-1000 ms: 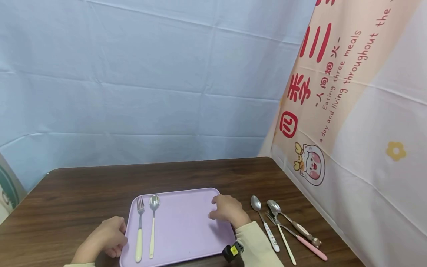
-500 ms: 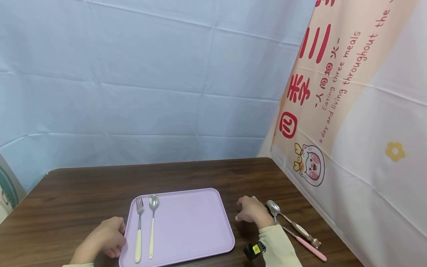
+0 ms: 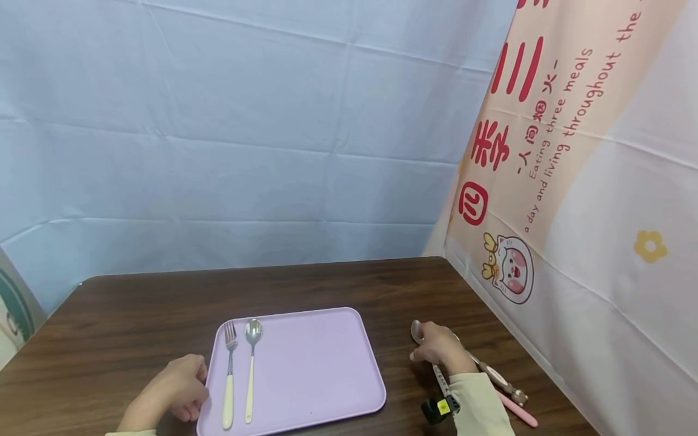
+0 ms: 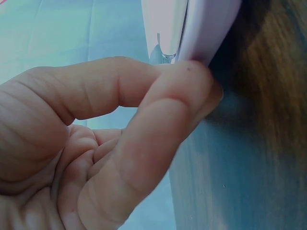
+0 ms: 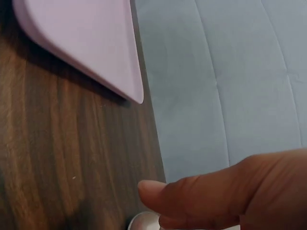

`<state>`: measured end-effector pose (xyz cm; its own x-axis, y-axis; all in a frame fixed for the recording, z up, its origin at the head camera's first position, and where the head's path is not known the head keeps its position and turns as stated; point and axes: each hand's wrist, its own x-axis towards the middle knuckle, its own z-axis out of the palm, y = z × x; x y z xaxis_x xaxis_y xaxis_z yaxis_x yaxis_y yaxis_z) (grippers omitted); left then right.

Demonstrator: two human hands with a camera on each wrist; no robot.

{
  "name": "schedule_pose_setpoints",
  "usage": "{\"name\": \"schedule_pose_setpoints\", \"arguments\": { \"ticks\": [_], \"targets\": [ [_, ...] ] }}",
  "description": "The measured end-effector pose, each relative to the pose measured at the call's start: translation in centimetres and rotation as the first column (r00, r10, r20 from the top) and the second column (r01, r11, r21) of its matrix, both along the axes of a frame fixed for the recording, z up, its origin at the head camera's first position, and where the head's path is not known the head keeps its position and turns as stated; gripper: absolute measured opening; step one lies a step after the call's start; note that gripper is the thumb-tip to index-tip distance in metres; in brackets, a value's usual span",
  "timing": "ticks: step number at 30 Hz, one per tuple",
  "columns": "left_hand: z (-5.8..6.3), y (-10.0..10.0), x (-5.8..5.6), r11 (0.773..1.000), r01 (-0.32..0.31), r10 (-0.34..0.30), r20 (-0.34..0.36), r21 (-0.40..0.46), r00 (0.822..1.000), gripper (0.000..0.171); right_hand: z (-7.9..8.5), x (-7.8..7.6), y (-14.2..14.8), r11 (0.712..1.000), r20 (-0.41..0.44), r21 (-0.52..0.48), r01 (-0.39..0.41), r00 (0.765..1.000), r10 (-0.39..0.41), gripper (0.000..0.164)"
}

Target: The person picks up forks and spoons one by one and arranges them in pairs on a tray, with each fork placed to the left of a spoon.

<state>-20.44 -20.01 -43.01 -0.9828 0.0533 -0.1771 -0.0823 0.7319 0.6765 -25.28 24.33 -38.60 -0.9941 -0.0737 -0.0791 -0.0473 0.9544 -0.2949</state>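
In the head view my left hand [image 3: 177, 387] is at the left side of a lilac tray [image 3: 316, 366]. Its thumb and bent finger pinch the tray's rim in the left wrist view. A fork [image 3: 228, 387] and a spoon [image 3: 250, 375], both pale-handled, lie side by side on the tray. Off to the right, my right hand [image 3: 440, 348] is over the neck of a spoon with a white patterned handle [image 3: 440, 380], thumb apart from the fingers. That spoon's bowl [image 5: 144, 223] shows under the hand in the right wrist view; some fingertips are hidden.
Beyond the right hand lie a spoon with a brown bear-tipped handle [image 3: 498, 378] and a pink-handled piece of cutlery [image 3: 520, 410], partly covered by the sleeve. A blue cloth [image 3: 262, 151] hangs behind the dark wooden table [image 3: 136, 315]; a printed cloth [image 3: 605, 254] borders its right side.
My right hand has moved rightward from above the tray to the white patterned spoon. The left hand and the tray stay in place.
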Motion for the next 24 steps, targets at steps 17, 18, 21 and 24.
{"name": "schedule_pose_setpoints", "arguments": {
  "ticks": [17, 18, 21, 24],
  "targets": [
    [0.1, 0.2, 0.0, 1.0, -0.023, 0.023, -0.002, 0.012, 1.0, 0.022, -2.7, -0.8, 1.7, 0.989, 0.052, -0.015, 0.147, 0.988, -0.146, 0.014],
    [0.1, 0.2, 0.0, 1.0, -0.023, 0.023, -0.002, 0.012, 1.0, 0.022, -2.7, -0.7, 1.7, 0.987, 0.065, -0.032, 0.156, 0.986, -0.154, 0.014],
    [0.1, 0.2, 0.0, 1.0, -0.026, 0.026, 0.0, 0.017, 1.0, 0.022, -2.9, -0.7, 1.8, 0.986, 0.078, -0.058, 0.158, 0.985, -0.153, 0.014],
    [0.1, 0.2, 0.0, 1.0, -0.026, 0.026, -0.002, 0.016, 1.0, 0.022, -3.0, -0.8, 1.8, 0.984, 0.085, -0.078, 0.161, 0.984, -0.154, 0.017]
  ]
}}
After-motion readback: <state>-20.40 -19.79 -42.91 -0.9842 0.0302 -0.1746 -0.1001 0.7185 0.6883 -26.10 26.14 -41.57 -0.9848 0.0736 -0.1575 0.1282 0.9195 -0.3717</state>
